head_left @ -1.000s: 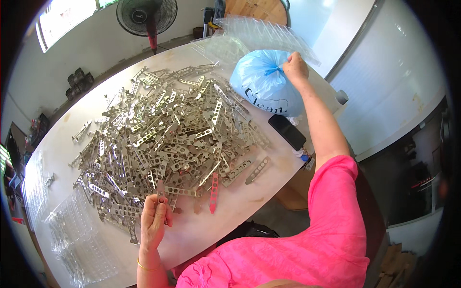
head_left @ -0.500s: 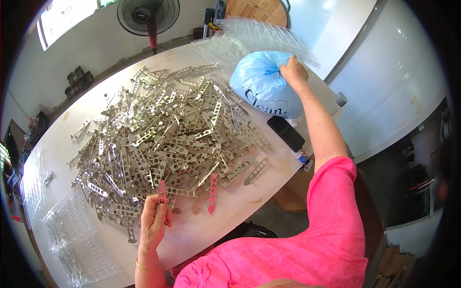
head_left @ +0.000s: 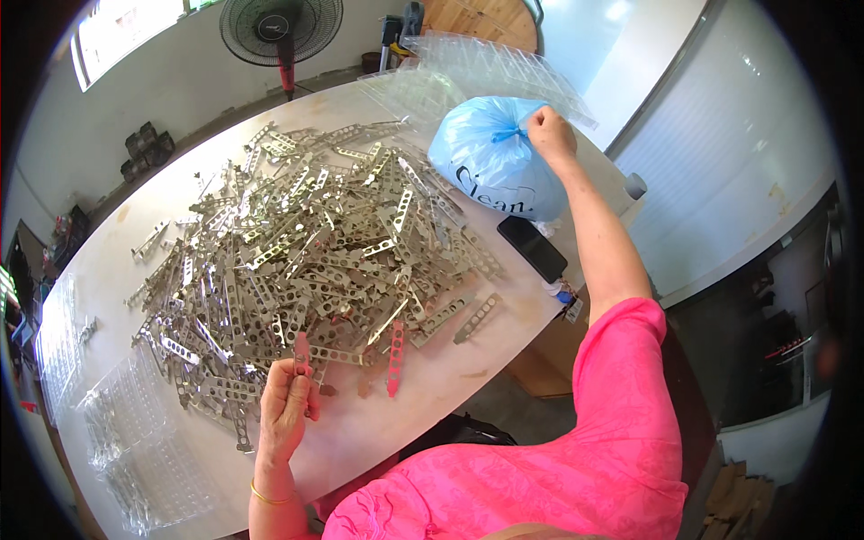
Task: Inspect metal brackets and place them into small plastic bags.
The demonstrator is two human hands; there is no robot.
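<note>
My left hand (head_left: pixel 286 407) is closed near the front edge of the pile, pinching a perforated metal strip (head_left: pixel 301 349) that stands up from thumb and fingers and reflects pink. At the right of the table my right hand (head_left: pixel 551 135) grips the gathered top of a tied blue plastic bag (head_left: pixel 490 162), which is full and rounded. Between the hands spreads a large heap of perforated metal strips (head_left: pixel 315 243), tangled in many directions. One strip that looks pink (head_left: pixel 396 360) lies apart, right of my left hand, and another single strip (head_left: pixel 478 319) lies farther right.
A black phone (head_left: pixel 533 248) lies beside the bag, with keys (head_left: pixel 569 301) at the table's edge. Clear plastic trays stand at the back (head_left: pixel 504 67) and at the front left (head_left: pixel 148 459). A fan (head_left: pixel 281 31) stands beyond the far edge. A grey cap (head_left: pixel 635 186) shows at the right.
Almost nothing differs. The whole view has shifted slightly; both hands keep their holds on the strip and the bag.
</note>
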